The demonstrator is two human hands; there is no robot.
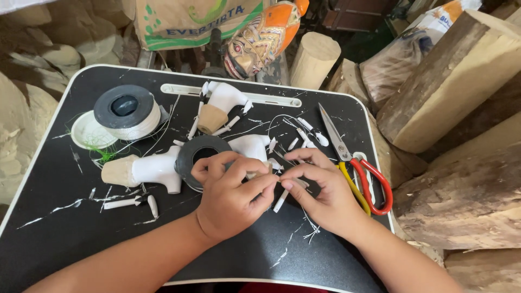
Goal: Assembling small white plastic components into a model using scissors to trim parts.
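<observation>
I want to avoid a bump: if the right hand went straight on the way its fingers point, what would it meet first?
The right hand points left, so it would probably first meet the left hand, whose fingertips already nearly touch it.

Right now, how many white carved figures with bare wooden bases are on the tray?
3: one at top centre, one at left, one behind the hands, partly hidden. Others may be covered.

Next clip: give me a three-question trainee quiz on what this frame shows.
1. True or false: the scissors lie to the right of the right hand.
2. What does the spool of white thread rest on? A) a white lid B) a log C) the scissors
3. What small thing do the left hand and right hand pinch between their fingertips?

Key: 1 true. 2 A, the white lid. 3 A small white peg, partly hidden.
</observation>
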